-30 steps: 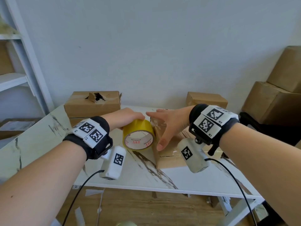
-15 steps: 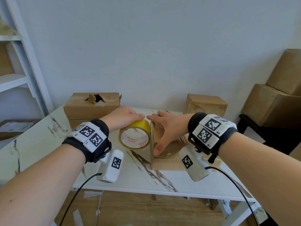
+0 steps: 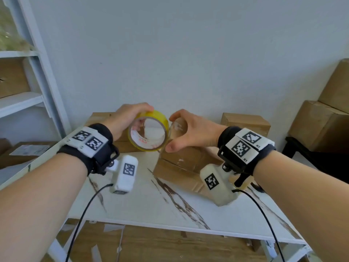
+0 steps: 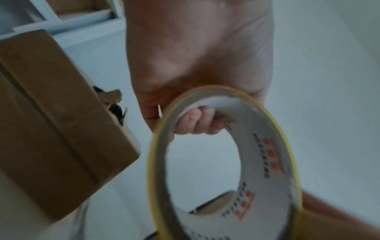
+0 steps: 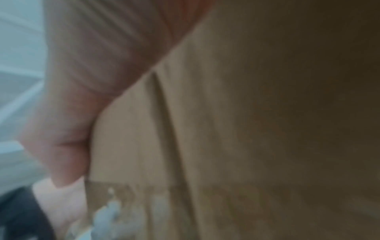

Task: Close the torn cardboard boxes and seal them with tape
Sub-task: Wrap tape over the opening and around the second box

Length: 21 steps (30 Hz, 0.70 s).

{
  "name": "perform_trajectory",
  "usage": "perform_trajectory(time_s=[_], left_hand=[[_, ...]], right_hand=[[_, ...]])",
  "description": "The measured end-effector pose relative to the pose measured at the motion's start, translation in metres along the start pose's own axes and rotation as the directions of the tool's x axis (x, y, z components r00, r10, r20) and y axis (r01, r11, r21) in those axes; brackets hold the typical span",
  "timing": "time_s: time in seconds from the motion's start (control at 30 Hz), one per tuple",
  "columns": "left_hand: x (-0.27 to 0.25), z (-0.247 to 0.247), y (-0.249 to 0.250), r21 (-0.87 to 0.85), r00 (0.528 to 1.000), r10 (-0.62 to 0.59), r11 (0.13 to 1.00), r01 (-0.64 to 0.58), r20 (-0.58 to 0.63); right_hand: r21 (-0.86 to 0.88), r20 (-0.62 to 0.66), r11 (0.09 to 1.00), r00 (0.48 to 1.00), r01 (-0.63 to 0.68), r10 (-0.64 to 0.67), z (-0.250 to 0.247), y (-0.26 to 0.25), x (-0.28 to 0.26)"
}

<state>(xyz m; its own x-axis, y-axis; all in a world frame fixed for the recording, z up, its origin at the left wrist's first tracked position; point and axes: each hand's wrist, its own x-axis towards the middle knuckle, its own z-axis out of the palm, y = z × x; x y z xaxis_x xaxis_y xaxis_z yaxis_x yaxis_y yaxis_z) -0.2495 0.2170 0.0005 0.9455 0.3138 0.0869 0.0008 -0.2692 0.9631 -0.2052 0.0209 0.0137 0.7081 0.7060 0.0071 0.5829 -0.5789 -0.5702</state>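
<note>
My left hand grips a yellow tape roll and holds it raised above the marble table; its fingers curl through the roll's white core. My right hand is curled just right of the roll and pinches a clear strip of tape pulled from it. Under that hand lies a flat cardboard box. In the blurred right wrist view my thumb lies against a tan surface. A torn box with a ragged hole stands behind my left hand, mostly hidden in the head view.
A small closed box sits at the table's back right. A white shelf unit stands at the left, with a labelled box low beside it. Big cartons are stacked at the right. Tape scraps litter the wooden floor.
My left hand has lifted the roll off the table. My right hand has come up off the box, curled, and taken the tape's free end.
</note>
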Motion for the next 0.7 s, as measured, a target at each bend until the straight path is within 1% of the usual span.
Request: perform_trajectory(time_s=[0.07,0.13,0.2,0.33,0.37,0.4,0.43,0.47,0.5,0.57,0.63,0.7], left_hand=[[0.004,-0.012,0.012,-0.092,1.0,0.01,0.996,-0.01,0.0],[0.006,-0.023,0.023,-0.097,0.999,0.013,0.995,-0.016,-0.03],[0.009,-0.029,0.03,-0.024,0.996,0.026,0.999,-0.028,-0.083],[0.011,-0.029,0.04,0.135,0.991,0.046,0.99,-0.029,-0.123],[0.011,-0.029,0.044,0.224,0.987,0.064,0.974,-0.031,-0.145],[0.012,-0.03,0.046,0.343,0.981,0.09,0.939,-0.026,-0.172],[0.011,-0.032,0.047,0.463,0.977,0.109,0.886,-0.01,-0.186],[0.011,-0.032,0.048,0.543,0.976,0.108,0.839,0.011,-0.187],[0.011,-0.032,0.049,0.568,0.981,0.085,0.823,0.03,-0.175],[0.014,-0.026,0.047,0.54,0.988,0.035,0.84,0.053,-0.152],[0.016,-0.018,0.047,0.519,0.987,0.009,0.851,0.078,-0.163],[0.018,-0.008,0.05,0.532,0.987,-0.011,0.842,0.094,-0.157]], right_hand=[[0.064,-0.056,0.997,0.998,0.044,-0.04,-0.008,-0.009,0.002],[0.135,-0.096,0.987,0.993,0.082,-0.07,-0.012,-0.014,0.005],[0.199,-0.133,0.975,0.988,0.1,-0.074,-0.014,-0.018,0.006],[0.273,-0.166,0.954,0.983,0.119,-0.075,-0.011,-0.013,0.008],[0.285,-0.174,0.95,0.981,0.129,-0.081,-0.012,-0.01,0.008],[0.3,-0.188,0.944,0.979,0.139,-0.084,-0.013,-0.008,0.008],[0.32,-0.205,0.935,0.975,0.151,-0.087,-0.015,-0.006,0.007],[0.336,-0.22,0.928,0.971,0.162,-0.09,-0.016,-0.003,0.008],[0.347,-0.235,0.922,0.967,0.173,-0.093,-0.016,0.0,0.009],[0.382,-0.264,0.907,0.961,0.179,-0.079,-0.013,0.007,0.01],[0.436,-0.291,0.88,0.955,0.187,-0.058,-0.01,0.015,0.01],[0.449,-0.305,0.872,0.951,0.195,-0.055,-0.009,0.024,0.01]])
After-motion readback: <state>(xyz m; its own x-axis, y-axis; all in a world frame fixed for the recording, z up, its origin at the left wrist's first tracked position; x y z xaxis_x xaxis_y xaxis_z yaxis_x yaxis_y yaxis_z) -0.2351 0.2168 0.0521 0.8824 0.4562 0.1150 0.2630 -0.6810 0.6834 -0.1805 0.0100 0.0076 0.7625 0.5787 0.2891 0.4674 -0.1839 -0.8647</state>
